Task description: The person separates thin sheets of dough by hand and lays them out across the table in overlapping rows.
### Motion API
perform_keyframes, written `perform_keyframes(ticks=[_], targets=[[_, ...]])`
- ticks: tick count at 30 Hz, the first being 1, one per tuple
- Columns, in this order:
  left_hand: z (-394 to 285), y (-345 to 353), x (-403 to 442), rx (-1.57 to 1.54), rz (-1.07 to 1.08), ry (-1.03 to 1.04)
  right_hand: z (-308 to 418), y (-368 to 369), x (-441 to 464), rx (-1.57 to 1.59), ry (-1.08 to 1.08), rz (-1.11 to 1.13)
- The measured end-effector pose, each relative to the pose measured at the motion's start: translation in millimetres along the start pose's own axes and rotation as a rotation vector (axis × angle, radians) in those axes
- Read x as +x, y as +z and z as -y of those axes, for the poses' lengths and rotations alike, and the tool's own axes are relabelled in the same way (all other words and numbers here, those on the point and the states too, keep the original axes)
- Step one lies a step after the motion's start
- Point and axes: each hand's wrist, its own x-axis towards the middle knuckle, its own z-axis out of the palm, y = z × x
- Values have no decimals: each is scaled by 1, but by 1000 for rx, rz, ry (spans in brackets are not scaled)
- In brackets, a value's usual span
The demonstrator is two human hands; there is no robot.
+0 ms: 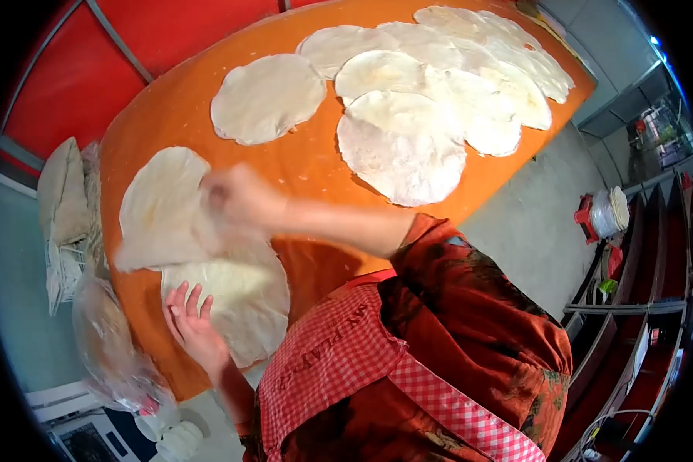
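Two thin round flatbreads overlap at the left end of the orange table. My right hand (242,199), smeared by motion, is closed at the right edge of the upper flatbread (162,189). That flatbread is blurred along its lower side, where it lies over the top of the near flatbread (242,304). My left hand (196,327) is palm up with its fingers apart, at the left edge of the near flatbread. Nothing is held in it.
The orange table (308,181) carries a single flatbread (268,98) and several overlapping flatbreads (404,150) toward the far right. A clear plastic bag (112,346) hangs by the left edge. Dark shelves (631,331) stand at right, near a red stool (585,219).
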Motion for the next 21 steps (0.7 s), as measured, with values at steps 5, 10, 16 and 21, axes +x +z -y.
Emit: perform_keyframes(ticks=[5,10,16,21], targets=[[35,-52,-16,73,-217,-63,11,-135,-23,348,374,-300],[80,-104,-47,109,-347,-197,-58,-208,-137,4,526,-550],[89,-104,-62,88,-363,-214,-164,-233,-261,-866,575,-725],[100,-110,-63,116,-340,-205,-121,-135,-213,-328,412,-344]])
